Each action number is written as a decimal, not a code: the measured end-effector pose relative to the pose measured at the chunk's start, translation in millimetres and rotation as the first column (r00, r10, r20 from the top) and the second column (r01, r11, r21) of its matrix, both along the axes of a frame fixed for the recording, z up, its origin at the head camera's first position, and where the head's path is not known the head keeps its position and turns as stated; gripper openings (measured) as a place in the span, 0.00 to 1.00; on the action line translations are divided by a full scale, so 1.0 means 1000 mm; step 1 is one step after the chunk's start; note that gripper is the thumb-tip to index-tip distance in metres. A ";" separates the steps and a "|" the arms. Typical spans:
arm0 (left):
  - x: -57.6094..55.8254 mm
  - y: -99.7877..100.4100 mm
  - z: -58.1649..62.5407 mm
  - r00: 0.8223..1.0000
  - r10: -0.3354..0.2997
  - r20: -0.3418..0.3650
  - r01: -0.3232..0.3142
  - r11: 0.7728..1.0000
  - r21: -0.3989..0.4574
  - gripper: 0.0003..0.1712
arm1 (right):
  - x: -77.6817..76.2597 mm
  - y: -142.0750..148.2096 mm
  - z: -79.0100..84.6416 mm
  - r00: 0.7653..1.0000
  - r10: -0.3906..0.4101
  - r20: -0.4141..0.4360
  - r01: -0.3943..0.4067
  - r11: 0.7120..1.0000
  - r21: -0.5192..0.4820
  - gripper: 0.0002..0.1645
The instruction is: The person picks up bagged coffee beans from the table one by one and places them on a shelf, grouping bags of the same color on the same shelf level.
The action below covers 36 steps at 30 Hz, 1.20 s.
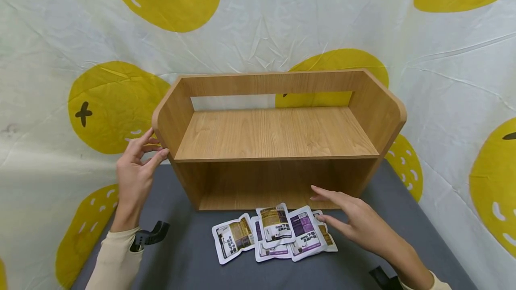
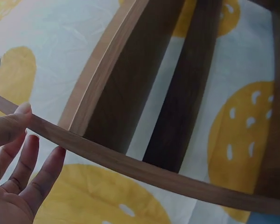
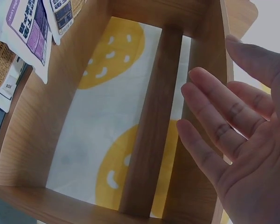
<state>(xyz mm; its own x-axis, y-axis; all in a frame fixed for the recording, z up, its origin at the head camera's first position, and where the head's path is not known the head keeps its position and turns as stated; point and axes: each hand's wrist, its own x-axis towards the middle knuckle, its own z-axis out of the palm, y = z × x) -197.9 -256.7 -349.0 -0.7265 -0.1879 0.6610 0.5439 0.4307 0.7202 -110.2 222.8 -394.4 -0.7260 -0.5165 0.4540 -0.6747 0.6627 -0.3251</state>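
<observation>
- Yellow-printed sheet point(image 1: 258, 30) behind the wooden shelf point(image 1: 274, 134)
- Bench point(image 1: 177, 245) beneath the shelf
- Left hand point(image 1: 137, 164) pinching the shelf's edge
- Right hand point(image 1: 356, 218) released, near the shelf's front
- Packets point(image 1: 277, 226) before the shelf's lower opening, labelled purple or brown, in Chinese

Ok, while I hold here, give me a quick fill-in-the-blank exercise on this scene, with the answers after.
1. The left hand pinches the edge of the ____ side panel of the wooden shelf.
2. The right hand is open and holds ____.
3. The pouches lie on the grey table in ____ of the shelf.
4. The large round shapes on the white backdrop are coloured ____.

Missing words: left; nothing; front; yellow.
</observation>
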 end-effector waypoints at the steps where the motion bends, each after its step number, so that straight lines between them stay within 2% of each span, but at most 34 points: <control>1: -0.001 0.000 -0.001 1.000 -0.008 -0.002 0.008 1.000 0.010 0.38 | 0.000 0.000 0.000 1.000 0.000 0.004 0.000 1.000 0.000 0.49; 9: -0.004 0.001 -0.005 0.996 -0.088 0.008 0.087 0.987 0.135 0.32 | 0.001 0.000 -0.003 1.000 -0.011 0.019 0.011 1.000 0.007 0.48; 13: -0.003 0.002 -0.006 0.996 -0.087 0.021 0.083 0.986 0.148 0.32 | 0.001 0.001 -0.005 1.000 -0.013 0.019 0.013 1.000 0.002 0.48; 22: -0.002 0.005 -0.002 0.998 -0.035 0.046 0.030 0.993 0.112 0.31 | -0.002 0.002 -0.009 0.999 0.006 0.054 -0.005 1.000 -0.015 0.49; 29: -0.001 0.007 -0.001 0.997 -0.049 0.064 0.039 0.988 0.149 0.30 | -0.003 0.002 -0.012 0.996 0.028 0.083 -0.026 0.999 -0.030 0.48; 36: -0.001 0.006 -0.001 0.996 -0.062 0.068 0.050 0.984 0.172 0.29 | -0.007 -0.002 -0.021 0.986 0.026 0.164 -0.016 0.998 -0.062 0.41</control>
